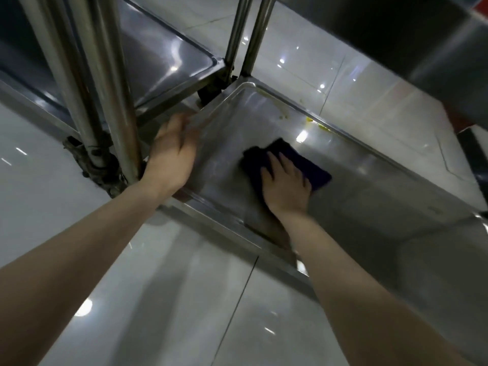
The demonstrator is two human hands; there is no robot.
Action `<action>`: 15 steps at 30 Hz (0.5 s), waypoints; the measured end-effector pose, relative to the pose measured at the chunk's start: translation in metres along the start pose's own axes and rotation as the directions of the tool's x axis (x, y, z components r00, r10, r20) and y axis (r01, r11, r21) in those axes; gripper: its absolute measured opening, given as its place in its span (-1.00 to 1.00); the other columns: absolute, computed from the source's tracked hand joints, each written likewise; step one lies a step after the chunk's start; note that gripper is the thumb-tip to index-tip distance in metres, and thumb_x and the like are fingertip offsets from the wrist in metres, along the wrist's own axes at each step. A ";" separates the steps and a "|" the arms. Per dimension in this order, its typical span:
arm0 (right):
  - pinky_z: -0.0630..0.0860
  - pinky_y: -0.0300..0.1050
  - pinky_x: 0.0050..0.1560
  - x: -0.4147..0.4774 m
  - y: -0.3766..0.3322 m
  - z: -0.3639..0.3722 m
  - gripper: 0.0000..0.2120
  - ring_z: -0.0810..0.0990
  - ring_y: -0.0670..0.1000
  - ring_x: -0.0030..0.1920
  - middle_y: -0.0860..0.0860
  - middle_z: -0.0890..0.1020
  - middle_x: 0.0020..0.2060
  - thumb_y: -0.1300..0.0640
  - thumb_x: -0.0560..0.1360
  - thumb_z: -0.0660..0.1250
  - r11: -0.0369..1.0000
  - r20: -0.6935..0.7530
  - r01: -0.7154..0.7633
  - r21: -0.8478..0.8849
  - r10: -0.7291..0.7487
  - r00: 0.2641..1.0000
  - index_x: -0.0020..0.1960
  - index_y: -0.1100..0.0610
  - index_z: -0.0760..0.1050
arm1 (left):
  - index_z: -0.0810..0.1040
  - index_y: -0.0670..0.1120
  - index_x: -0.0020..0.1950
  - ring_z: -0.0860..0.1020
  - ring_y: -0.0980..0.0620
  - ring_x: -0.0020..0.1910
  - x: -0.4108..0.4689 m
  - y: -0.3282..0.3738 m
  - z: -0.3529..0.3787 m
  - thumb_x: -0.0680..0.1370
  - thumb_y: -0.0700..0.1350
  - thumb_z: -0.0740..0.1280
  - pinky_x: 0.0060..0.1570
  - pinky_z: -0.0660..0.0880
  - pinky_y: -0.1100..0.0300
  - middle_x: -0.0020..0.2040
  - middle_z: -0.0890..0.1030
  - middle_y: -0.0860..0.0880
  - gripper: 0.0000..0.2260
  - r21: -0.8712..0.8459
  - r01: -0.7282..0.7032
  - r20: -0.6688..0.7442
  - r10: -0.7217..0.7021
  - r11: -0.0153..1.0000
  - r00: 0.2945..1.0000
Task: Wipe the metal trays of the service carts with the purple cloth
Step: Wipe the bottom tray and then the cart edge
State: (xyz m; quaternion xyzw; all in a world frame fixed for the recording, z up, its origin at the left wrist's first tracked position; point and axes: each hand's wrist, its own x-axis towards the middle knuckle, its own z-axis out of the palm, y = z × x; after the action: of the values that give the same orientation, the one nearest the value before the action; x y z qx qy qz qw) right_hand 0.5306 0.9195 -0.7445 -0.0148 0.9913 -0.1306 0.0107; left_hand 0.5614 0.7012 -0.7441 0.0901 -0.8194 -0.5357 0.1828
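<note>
Purple cloth (313, 169) beneath spread right hand (286, 186) on tray (369, 186); left hand (171, 154) flat on rim (184, 192).

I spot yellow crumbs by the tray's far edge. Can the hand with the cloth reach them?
Probably yes. The right hand presses the purple cloth flat on the tray, and only bare metal lies between it and the yellow crumbs.

Single head-worn view — peering steeply down along both forearms, tilted, close on the low tray (369, 186) under the right hand (286, 186) — left hand (171, 154) just beside, floor (184, 299) nearer the camera.
</note>
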 end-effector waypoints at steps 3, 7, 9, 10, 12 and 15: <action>-0.08 0.21 0.50 0.002 -0.086 0.026 -0.55 0.04 0.02 0.54 -0.12 0.10 0.55 -0.13 0.65 -0.01 0.938 0.134 0.344 0.042 -0.346 0.929 0.53 -0.18 0.11 | 0.31 0.12 0.40 0.39 0.13 0.24 -0.007 0.001 -0.008 0.65 0.10 0.06 0.17 0.27 0.27 0.31 0.40 0.08 -0.68 -0.112 0.095 -0.009 -0.096 0.989 0.995; -0.05 0.21 0.49 -0.037 -0.088 0.027 -0.56 0.08 0.00 0.53 -0.13 0.18 0.53 -0.13 0.64 0.03 0.867 0.133 0.489 0.100 -0.499 0.856 0.51 -0.18 0.18 | 0.22 0.16 0.46 0.32 0.14 0.33 -0.012 0.003 -0.014 0.64 0.13 0.02 0.29 0.23 0.24 0.37 0.36 0.09 -0.62 -0.019 0.068 0.106 -0.065 0.998 0.992; -0.01 0.15 0.50 -0.058 -0.042 0.016 -0.56 0.12 -0.02 0.52 -0.15 0.20 0.52 -0.15 0.63 0.03 0.877 0.117 0.476 0.069 -0.480 0.869 0.50 -0.21 0.18 | 0.24 0.11 0.46 0.34 -0.01 0.38 -0.019 0.001 -0.012 0.63 0.14 0.03 0.36 0.29 0.02 0.39 0.39 -0.02 -0.60 0.102 0.032 0.147 -0.046 0.994 0.988; 0.01 0.10 0.50 -0.066 -0.014 0.010 -0.56 0.14 -0.03 0.52 -0.16 0.21 0.52 -0.15 0.63 0.04 0.896 0.106 0.444 0.035 -0.445 0.889 0.50 -0.21 0.18 | 0.29 0.06 0.43 0.38 -0.07 0.34 -0.024 0.001 -0.010 0.63 0.14 0.05 0.33 0.33 -0.03 0.34 0.43 -0.08 -0.61 0.180 -0.012 0.171 -0.020 0.984 0.985; 0.05 0.03 0.49 -0.082 0.042 -0.004 -0.56 0.18 -0.04 0.51 -0.15 0.23 0.51 -0.13 0.63 0.09 0.947 0.054 0.321 -0.026 -0.319 0.946 0.50 -0.20 0.20 | 0.39 -0.03 0.31 0.46 -0.15 0.21 -0.035 0.001 -0.003 0.63 0.13 0.07 0.23 0.41 -0.11 0.20 0.49 -0.15 -0.64 0.334 -0.103 0.245 0.020 0.937 0.969; 0.10 0.02 0.47 -0.103 0.100 -0.026 -0.55 0.22 -0.02 0.50 -0.12 0.25 0.51 -0.07 0.62 0.16 0.987 0.024 0.147 -0.064 -0.146 0.989 0.50 -0.15 0.23 | 0.39 -0.03 0.32 0.43 -0.14 0.29 -0.047 0.000 0.005 0.63 0.11 0.08 0.29 0.36 -0.16 0.24 0.50 -0.14 -0.65 0.467 -0.291 0.320 0.147 0.835 0.936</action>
State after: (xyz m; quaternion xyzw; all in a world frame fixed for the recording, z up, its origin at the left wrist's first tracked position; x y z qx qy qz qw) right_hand 0.6304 1.0261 -0.7432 -0.0893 0.9911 -0.0982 0.0100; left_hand 0.6025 0.7212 -0.7552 -0.0343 -0.9532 -0.2836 0.0992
